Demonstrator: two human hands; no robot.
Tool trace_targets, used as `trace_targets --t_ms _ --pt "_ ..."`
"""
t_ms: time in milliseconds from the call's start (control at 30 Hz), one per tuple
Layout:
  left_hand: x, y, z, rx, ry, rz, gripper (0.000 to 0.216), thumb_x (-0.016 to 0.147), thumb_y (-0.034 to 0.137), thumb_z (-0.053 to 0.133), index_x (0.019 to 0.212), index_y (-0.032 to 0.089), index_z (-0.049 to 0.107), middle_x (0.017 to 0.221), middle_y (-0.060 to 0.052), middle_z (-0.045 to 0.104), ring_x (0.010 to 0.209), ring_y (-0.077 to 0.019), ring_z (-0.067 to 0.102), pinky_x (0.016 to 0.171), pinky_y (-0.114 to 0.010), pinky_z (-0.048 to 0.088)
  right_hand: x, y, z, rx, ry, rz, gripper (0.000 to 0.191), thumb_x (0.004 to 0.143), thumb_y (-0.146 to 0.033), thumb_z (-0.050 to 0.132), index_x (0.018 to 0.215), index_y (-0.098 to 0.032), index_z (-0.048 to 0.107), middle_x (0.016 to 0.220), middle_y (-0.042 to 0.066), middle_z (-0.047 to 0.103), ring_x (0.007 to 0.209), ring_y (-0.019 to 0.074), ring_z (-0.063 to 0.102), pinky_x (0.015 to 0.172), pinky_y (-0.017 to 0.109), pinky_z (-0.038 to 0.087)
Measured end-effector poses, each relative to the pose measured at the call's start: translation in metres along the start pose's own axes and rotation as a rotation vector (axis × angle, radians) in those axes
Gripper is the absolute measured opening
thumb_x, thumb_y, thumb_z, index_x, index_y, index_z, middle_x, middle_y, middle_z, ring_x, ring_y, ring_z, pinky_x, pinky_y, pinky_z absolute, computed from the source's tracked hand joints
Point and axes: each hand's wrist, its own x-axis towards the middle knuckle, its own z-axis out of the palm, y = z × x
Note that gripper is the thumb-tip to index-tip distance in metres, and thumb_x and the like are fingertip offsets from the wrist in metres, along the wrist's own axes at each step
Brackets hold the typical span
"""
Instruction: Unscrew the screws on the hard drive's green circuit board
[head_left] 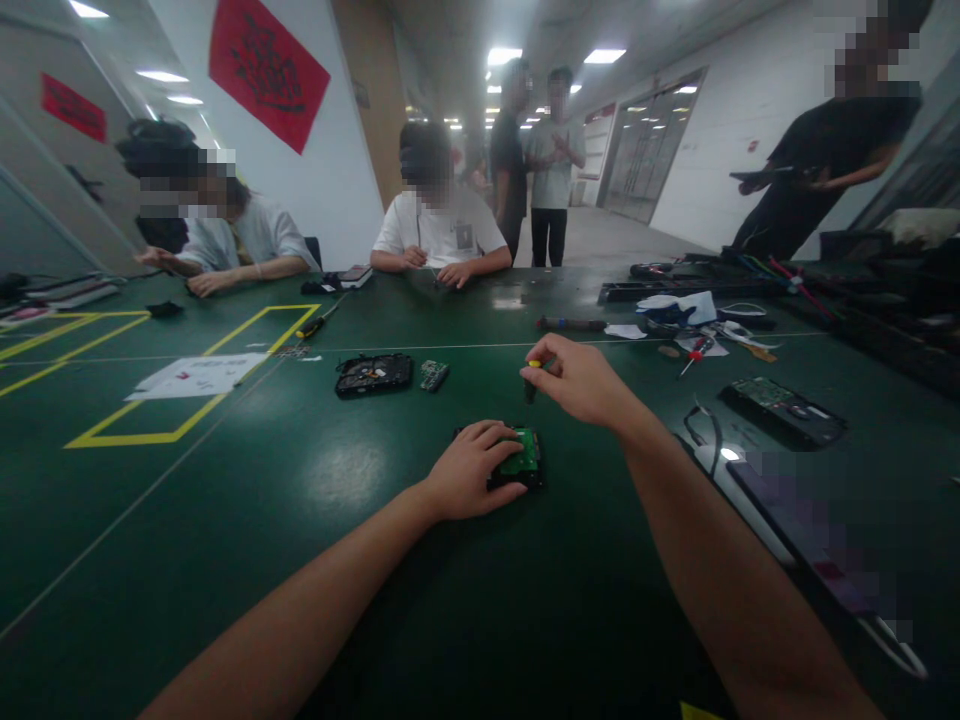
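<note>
My left hand (474, 468) rests on a black hard drive (523, 462) with its green circuit board facing up, fingers curled over its left side, holding it flat on the green table (225, 520). My right hand (577, 378) hovers just above and behind the drive, fingers pinched round a small screwdriver (531, 382) with a yellow cap, its tip pointing down toward the board.
An opened hard drive (373, 374) and a loose circuit board (433, 375) lie farther back. White paper (199, 375) sits in a yellow-taped square. Another drive (784, 410), tools and cables lie at right. Two people sit across the table; others stand behind.
</note>
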Motion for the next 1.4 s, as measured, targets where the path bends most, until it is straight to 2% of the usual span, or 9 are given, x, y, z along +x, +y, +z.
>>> trace_targets --t_ms 200,367,567,700,867,933,1100,1233,1400 --pt "0.0003 0.0013 -0.0014 0.012 -0.008 0.001 0.059 0.091 0.056 0.068 0.140 0.025 0.057 0.143 -0.010 0.060 0.138 -0.0355 0.049 0.115 -0.057 0.042 0.0002 0.0010 -0.0006 0.022 -0.019 -0.020 0.014 0.093 -0.028 0.063 0.103 -0.020 0.069 0.086 0.005 0.074 0.075 0.0196 0.066 0.070 0.032 0.046" --pt "0.0005 0.0012 -0.0012 0.010 -0.008 -0.004 0.059 0.091 0.056 0.068 0.140 0.026 0.057 0.143 -0.011 0.060 0.138 -0.0357 0.050 0.115 -0.057 0.042 0.0006 0.0022 0.0017 0.071 -0.044 0.011 0.022 0.095 -0.024 0.059 0.113 -0.020 0.070 0.083 0.005 0.075 0.074 0.0197 0.069 0.070 0.032 0.048" --pt "0.0006 0.0012 -0.0010 -0.008 0.007 0.004 0.057 0.091 0.055 0.068 0.139 0.027 0.058 0.141 -0.010 0.061 0.137 -0.0352 0.050 0.114 -0.057 0.042 0.0003 0.0008 0.0015 0.088 -0.063 -0.004 0.018 0.098 -0.032 0.058 0.103 -0.022 0.072 0.084 0.004 0.075 0.073 0.0188 0.069 0.070 0.031 0.049" --pt "0.0005 0.0005 -0.0002 -0.014 0.014 0.006 0.057 0.090 0.054 0.069 0.139 0.028 0.058 0.141 -0.010 0.061 0.137 -0.0355 0.051 0.114 -0.058 0.042 0.0009 0.0028 0.0016 0.098 -0.064 -0.028 0.021 0.097 -0.027 0.057 0.111 -0.021 0.071 0.089 0.004 0.076 0.071 0.0183 0.070 0.072 0.032 0.050" --pt "0.0000 -0.0004 0.0004 0.000 0.006 0.003 0.057 0.090 0.056 0.068 0.138 0.026 0.058 0.141 -0.011 0.061 0.137 -0.0353 0.050 0.114 -0.057 0.042 0.0013 0.0038 0.0033 0.064 -0.033 0.042 0.024 0.097 -0.027 0.056 0.116 -0.019 0.069 0.091 0.008 0.077 0.075 0.0209 0.069 0.071 0.034 0.049" --pt "0.0000 -0.0001 0.0003 -0.001 0.002 0.004 0.058 0.090 0.056 0.068 0.139 0.026 0.058 0.142 -0.010 0.061 0.138 -0.0354 0.050 0.114 -0.057 0.042 0.0013 0.0029 0.0032 0.051 -0.036 0.040 0.022 0.098 -0.030 0.057 0.113 -0.019 0.069 0.087 0.007 0.075 0.077 0.0214 0.068 0.071 0.033 0.048" --pt "0.0003 0.0011 -0.0004 -0.011 0.014 0.002 0.058 0.090 0.055 0.069 0.139 0.027 0.058 0.140 -0.011 0.061 0.137 -0.0357 0.051 0.114 -0.058 0.042 0.0014 0.0014 0.0010 0.040 -0.036 -0.039 0.015 0.097 -0.030 0.058 0.102 -0.022 0.070 0.095 0.005 0.074 0.077 0.0181 0.066 0.071 0.031 0.046" --pt "-0.0001 0.0009 -0.0010 -0.011 0.010 0.004 0.058 0.090 0.055 0.069 0.139 0.027 0.058 0.141 -0.010 0.061 0.137 -0.0355 0.051 0.114 -0.058 0.042 0.0007 0.0025 0.0002 0.084 -0.063 -0.038 0.018 0.097 -0.029 0.058 0.107 -0.021 0.070 0.090 0.004 0.074 0.069 0.0169 0.067 0.069 0.031 0.047" --pt "-0.0004 0.0001 -0.0008 0.001 0.002 0.004 0.059 0.091 0.056 0.068 0.141 0.026 0.057 0.143 -0.010 0.060 0.138 -0.0351 0.050 0.115 -0.057 0.042 0.0001 0.0022 0.0024 0.125 -0.024 0.023 0.020 0.095 -0.026 0.059 0.112 -0.019 0.067 0.099 0.007 0.076 0.068 0.0167 0.070 0.070 0.032 0.050"
